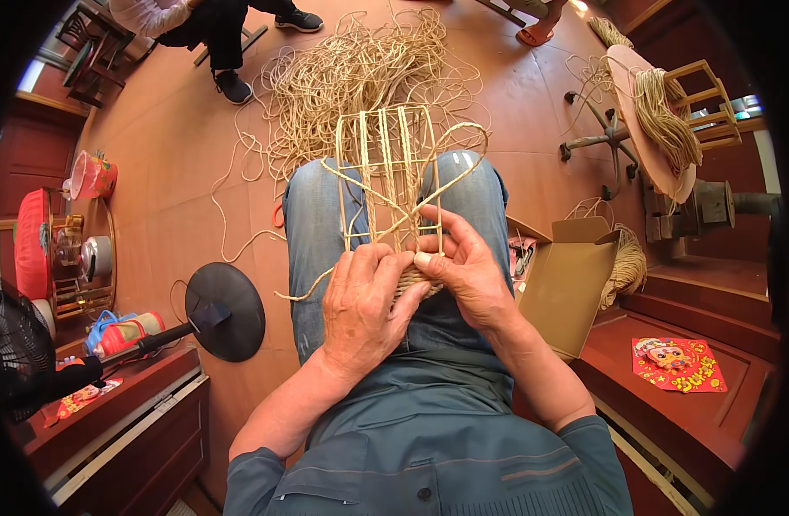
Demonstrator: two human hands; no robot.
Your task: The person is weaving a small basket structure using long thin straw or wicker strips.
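At centre frame, on the lap, the left hand (364, 301) and right hand (463, 262) press together around the woven base of a straw-rope frame (386, 163), its pale upright strands rising above the fingers

A half-woven frame (386, 163) of pale straw-coloured cord rests on the person's lap, tilted away over the knees. Its upright ribs stand bare and parallel, crossed by a few loose strands, while the near end is tightly woven. A free cord (459, 150) loops out at the right and crosses back over the ribs.
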